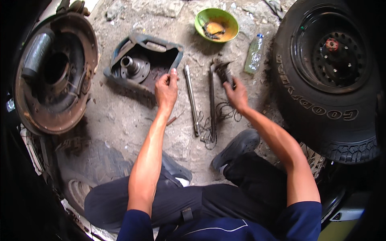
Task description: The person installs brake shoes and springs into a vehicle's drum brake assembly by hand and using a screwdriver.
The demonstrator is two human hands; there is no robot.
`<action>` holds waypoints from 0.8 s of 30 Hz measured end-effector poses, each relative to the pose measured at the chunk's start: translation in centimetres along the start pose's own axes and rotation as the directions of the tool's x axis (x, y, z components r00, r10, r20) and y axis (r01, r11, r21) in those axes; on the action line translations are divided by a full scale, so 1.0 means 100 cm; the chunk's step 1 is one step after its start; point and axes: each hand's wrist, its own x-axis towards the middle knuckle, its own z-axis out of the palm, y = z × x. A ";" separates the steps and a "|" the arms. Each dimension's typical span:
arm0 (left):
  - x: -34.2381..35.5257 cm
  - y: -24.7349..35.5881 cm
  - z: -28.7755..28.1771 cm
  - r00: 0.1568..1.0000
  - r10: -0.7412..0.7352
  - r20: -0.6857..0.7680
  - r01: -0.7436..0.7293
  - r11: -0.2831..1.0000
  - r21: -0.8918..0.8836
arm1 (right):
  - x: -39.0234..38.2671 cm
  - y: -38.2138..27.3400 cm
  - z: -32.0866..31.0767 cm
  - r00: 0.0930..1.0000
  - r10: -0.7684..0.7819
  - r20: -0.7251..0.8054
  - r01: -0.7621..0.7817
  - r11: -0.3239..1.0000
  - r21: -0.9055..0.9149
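Observation:
My right hand [236,96] is closed round the handle of a dark hammer [223,72], its head pointing away from me above the ground. My left hand [166,91] is half closed, thumb against the fingers, by the near right edge of a cut-open, grimy blue container [175,60]. Whether anything small sits in those fingers cannot be made out. Inside the container stands a grey metal spindle with a round flange [136,69]. Between my hands a silver metal bar [191,100] lies on the ground, and a dark long bar [213,106] lies to its right.
A rusty brake backing plate [86,44] stands at the left, a large tyre on a black wheel [289,86] at the right. Farther off are a green bowl [200,22] with orange residue and a clear bottle [254,54]. Thin dark cord [229,109] lies near my shoes [237,148].

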 end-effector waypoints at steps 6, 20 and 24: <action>0.016 0.034 0.036 0.980 0.199 -0.014 -0.200 0.978 -0.056 | 0.002 -0.022 0.033 0.978 0.019 0.208 -0.005 0.998 -0.068; 0.178 0.055 0.108 0.902 0.403 0.154 -0.431 0.861 0.270 | 0.161 -0.030 -0.009 0.916 -0.054 -0.398 0.052 0.999 -0.015; 0.263 0.069 0.134 0.959 0.115 0.258 -0.236 0.827 0.510 | 0.239 -0.015 -0.012 0.903 0.210 -0.374 -0.213 0.976 0.034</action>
